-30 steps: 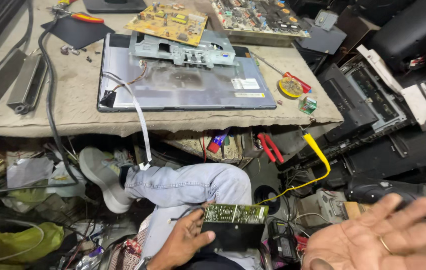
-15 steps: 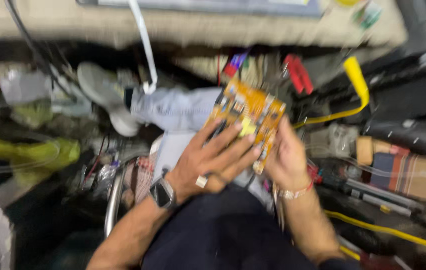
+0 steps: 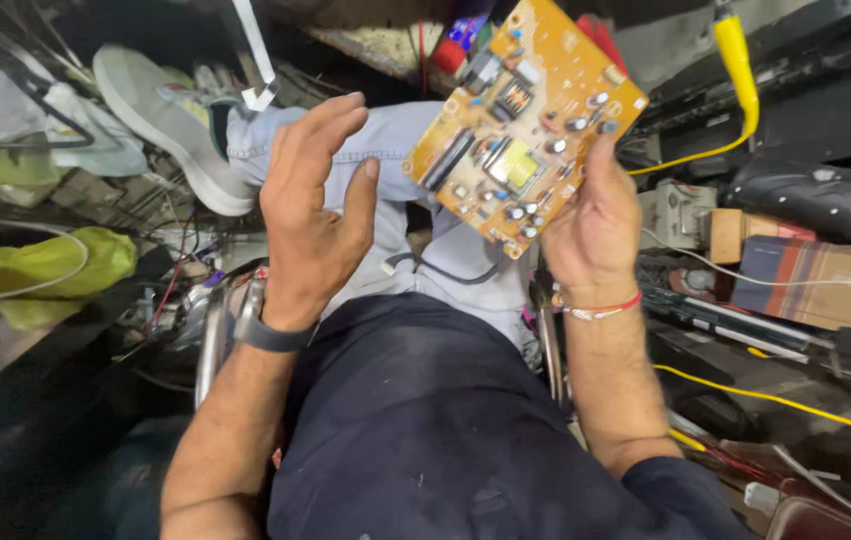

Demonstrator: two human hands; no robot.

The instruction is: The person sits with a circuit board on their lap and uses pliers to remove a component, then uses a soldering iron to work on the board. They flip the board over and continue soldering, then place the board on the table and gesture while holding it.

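My right hand (image 3: 593, 235) grips the lower right edge of an orange circuit board (image 3: 525, 115) that carries several small parts and a yellow block, and holds it tilted above my lap. My left hand (image 3: 313, 215) hovers to the left of the board with its fingers spread, holding nothing and not touching it. A dark watch sits on my left wrist and a red thread band on my right wrist. Below the board lie my jeans-clad leg (image 3: 395, 150) and my grey shoe (image 3: 160, 125).
A yellow cable (image 3: 735, 70) hangs at the upper right above dark casings. A brown cardboard box (image 3: 825, 280) and loose wires crowd the right side. A yellow-green bag (image 3: 45, 265) and tangled wires lie on the left. A white flat ribbon cable (image 3: 255, 50) dangles at the top.
My left hand has come off the circuit board and opened to its left. The right hand now holds the board alone, higher up. The view has dropped from the table to my lap.
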